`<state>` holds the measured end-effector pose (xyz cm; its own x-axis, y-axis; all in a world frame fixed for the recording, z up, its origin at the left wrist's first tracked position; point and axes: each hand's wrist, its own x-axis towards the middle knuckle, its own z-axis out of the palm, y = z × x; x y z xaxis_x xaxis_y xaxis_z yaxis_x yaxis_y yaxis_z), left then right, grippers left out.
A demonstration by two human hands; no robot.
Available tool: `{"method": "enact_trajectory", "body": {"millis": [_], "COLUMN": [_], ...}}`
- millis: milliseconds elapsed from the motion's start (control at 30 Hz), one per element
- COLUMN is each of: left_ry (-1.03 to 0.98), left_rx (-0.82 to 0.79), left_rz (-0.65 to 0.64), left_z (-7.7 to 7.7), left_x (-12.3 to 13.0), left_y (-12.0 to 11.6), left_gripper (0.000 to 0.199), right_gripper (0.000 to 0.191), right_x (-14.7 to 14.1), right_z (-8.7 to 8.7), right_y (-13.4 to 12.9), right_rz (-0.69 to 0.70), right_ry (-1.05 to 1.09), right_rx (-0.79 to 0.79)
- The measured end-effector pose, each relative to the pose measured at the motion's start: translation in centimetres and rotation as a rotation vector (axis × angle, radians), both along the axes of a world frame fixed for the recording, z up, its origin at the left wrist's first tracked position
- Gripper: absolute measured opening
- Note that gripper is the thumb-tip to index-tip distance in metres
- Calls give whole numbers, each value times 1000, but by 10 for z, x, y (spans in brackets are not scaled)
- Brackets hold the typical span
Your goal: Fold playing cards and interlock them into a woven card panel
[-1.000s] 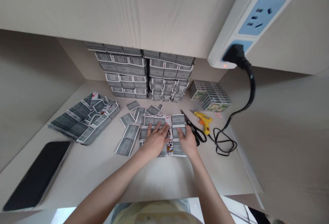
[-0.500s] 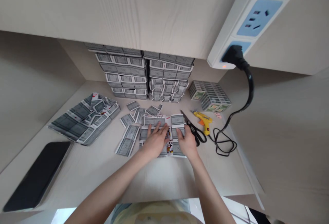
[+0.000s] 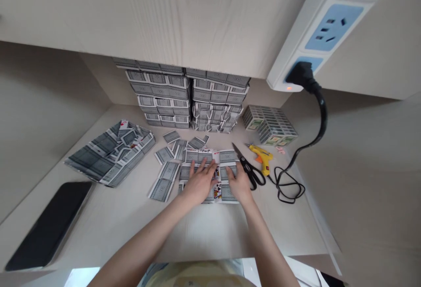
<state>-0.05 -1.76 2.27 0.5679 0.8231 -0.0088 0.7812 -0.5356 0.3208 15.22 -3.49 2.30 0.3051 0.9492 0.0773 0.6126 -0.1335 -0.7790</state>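
Note:
A flat panel of joined playing cards [image 3: 227,157], mostly backs up, lies on the desk in front of me. Along a strip right of its middle, some card faces show. My left hand [image 3: 199,182] lies on the panel with fingers spread, pressing its left part. My right hand [image 3: 239,183] rests on the panel's right part, fingers stretched over the cards and the thumb toward the middle. Just beyond the right hand lie black-handled scissors [image 3: 251,173]. Loose joined cards [image 3: 164,181] are left of the panel, with smaller card pieces [image 3: 171,136] behind it.
A card-built tray [image 3: 108,177] with folded pieces stands at left, near a black tablet-like object [image 3: 49,223]. Card-covered blocks [image 3: 164,89] are stacked at the back. At right are a yellow glue gun [image 3: 262,157], its black cord [image 3: 297,192], stacked boxes [image 3: 272,122] and a power strip [image 3: 304,54].
The view has shifted slightly, so everything sits a little lower and to the right. Both hands stay on the card panel in nearly the same place.

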Motion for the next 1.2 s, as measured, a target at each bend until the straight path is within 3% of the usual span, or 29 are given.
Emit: {"method": "enact_trajectory", "body": {"millis": [667,900,1200], "left_ry": [8,-53,-62], "left_rx": [53,54,-151], "left_rz": [6,20,-14], "left_z": [-8,-11,1], "left_x": [3,3,-2], "left_y": [-5,-7,-3], "left_gripper": [50,48,52], "right_gripper": [25,26,33], "right_x": [3,9,12], "right_z": [6,-7,-7], "right_y": [20,20,31], "right_rz": [80,-1,-29], "right_ry": [-48,112,368], "right_rx": [-59,-26,-45]}}
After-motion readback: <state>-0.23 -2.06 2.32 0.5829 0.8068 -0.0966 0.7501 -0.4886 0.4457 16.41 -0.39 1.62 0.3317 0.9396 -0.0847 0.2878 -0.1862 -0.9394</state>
